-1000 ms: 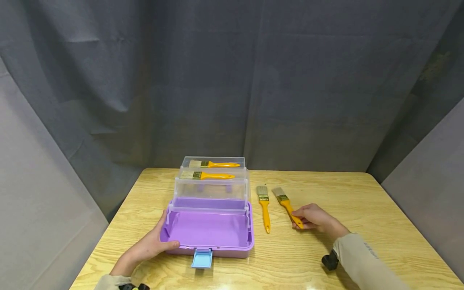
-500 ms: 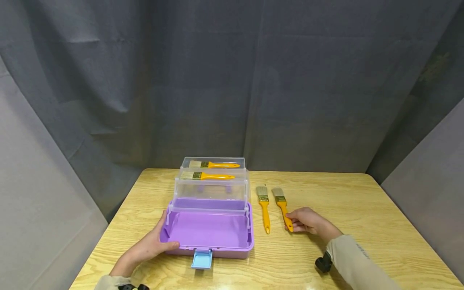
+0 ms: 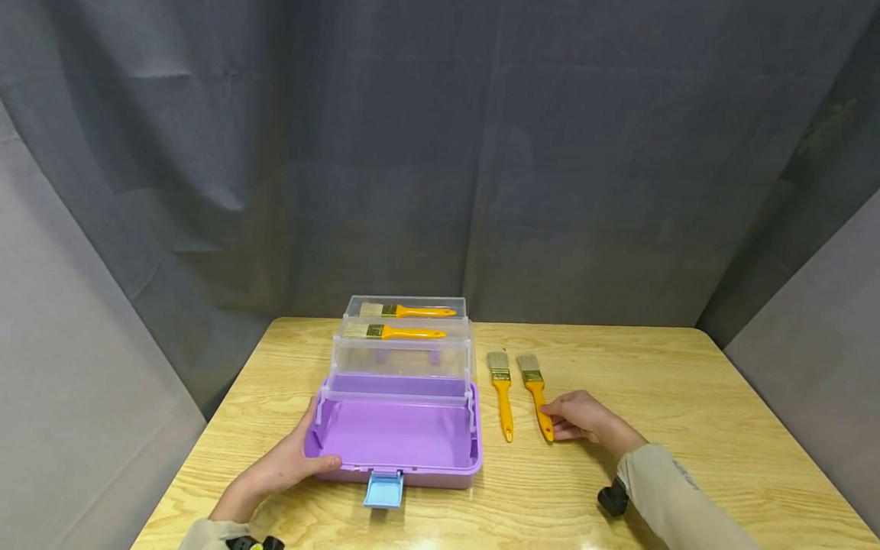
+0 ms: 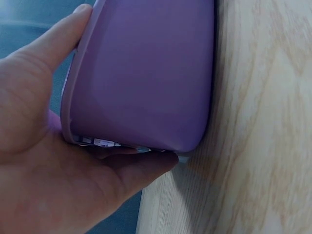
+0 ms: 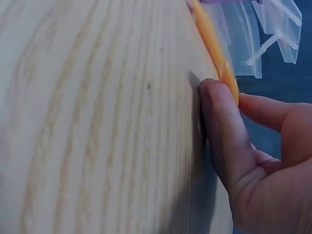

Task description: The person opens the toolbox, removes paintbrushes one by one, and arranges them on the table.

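Note:
A purple toolbox (image 3: 461, 483) with clear fold-out trays stands unfolded on the table, its light-blue latch (image 3: 383, 490) hanging at the front. My left hand (image 3: 280, 467) grips its front left corner, thumb over the rim and fingers along the side wall (image 4: 141, 73). To the right, two paintbrushes with yellow handles lie side by side, bristles pointing away. My right hand (image 3: 584, 418) pinches the handle end of the right paintbrush (image 3: 538, 396) between thumb and fingers, low over the table. The left paintbrush (image 3: 503, 397) lies untouched between it and the box.
One paintbrush (image 3: 421, 312) lies in the rear clear tray and another paintbrush (image 3: 409, 334) in the tray before it. The wooden table (image 3: 687, 397) extends to the right of my right hand. A dark grey curtain (image 3: 584, 168) hangs behind the table.
My right hand has shifted left with the paintbrush, whose handle has swung round nearly parallel to the other brush. Over the last half second little has moved. My left hand stays on the toolbox.

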Demonstrator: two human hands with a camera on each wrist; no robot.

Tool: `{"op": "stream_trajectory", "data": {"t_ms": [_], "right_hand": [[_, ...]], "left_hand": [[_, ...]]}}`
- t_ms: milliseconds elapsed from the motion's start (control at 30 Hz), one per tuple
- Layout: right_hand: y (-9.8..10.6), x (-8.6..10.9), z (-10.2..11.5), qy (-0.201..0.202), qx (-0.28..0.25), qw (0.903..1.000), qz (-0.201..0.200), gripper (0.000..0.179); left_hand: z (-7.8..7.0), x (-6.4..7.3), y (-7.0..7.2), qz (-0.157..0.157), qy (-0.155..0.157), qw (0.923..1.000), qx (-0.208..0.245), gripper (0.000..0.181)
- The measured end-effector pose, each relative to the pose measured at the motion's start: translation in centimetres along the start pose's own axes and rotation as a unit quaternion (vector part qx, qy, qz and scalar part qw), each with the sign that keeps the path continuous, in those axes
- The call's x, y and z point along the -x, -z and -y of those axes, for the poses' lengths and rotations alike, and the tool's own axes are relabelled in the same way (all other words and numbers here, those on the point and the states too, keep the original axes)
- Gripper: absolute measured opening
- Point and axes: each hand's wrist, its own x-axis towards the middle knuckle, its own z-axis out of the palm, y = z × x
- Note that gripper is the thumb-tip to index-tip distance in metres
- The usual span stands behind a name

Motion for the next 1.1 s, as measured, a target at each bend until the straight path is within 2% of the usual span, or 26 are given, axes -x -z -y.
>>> {"op": "stream_trajectory", "data": {"t_ms": [133, 433, 567, 900, 1100], "right_hand": [[-0.09, 0.09, -0.04, 0.006, 0.021, 0.9997, -0.007, 0.021], [-0.06, 0.13, -0.1, 0.001, 0.068, 0.9956, -0.064, 0.021], [0.13, 0.1, -0.19, -0.001, 0.078, 0.9941, -0.075, 0.021], [0.18, 0.26, -0.29, 0.009, 0.065, 0.9954, -0.071, 0.021], [0.05, 0.38, -0.25, 0.028, 0.062, 0.9957, -0.062, 0.021]], "left_hand": [[-0.03, -0.03, 0.02, 0.002, -0.005, 1.0, 0.003, 0.115], [-0.09, -0.06, 0.1, 0.004, -0.006, 0.9999, 0.007, 0.116], [0.1, -0.1, 0.09, 0.004, -0.003, 0.9999, 0.012, 0.115], [0.08, -0.15, 0.15, 0.005, 0.005, 0.9999, 0.013, 0.115], [-0.18, 0.01, 0.07, 0.008, 0.02, 0.9996, 0.018, 0.114]]}}
